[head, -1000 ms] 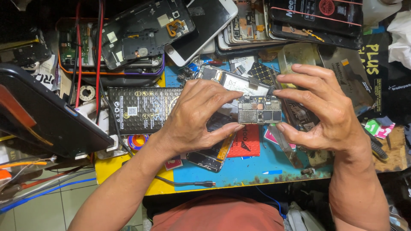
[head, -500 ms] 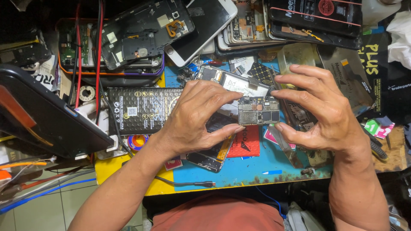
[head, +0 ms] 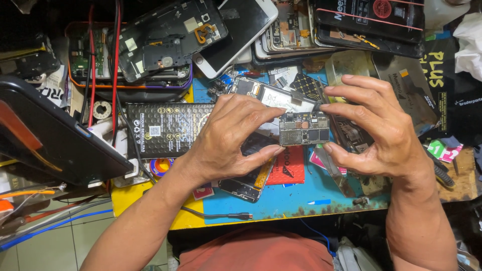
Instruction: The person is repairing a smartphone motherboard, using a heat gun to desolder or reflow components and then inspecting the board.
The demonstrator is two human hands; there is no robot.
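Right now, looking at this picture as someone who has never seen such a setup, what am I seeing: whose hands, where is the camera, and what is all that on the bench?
No machine here: a person's two bare hands, filmed by a camera worn on the head, looking down. The left hand and the right hand pinch a small rectangular circuit board with metal shields by its ends, above a blue work mat. Around it lie a black glossy packet with gold print, a white-framed phone with a dark screen, an opened phone body showing its insides, a red card and a dark tablet on the left.
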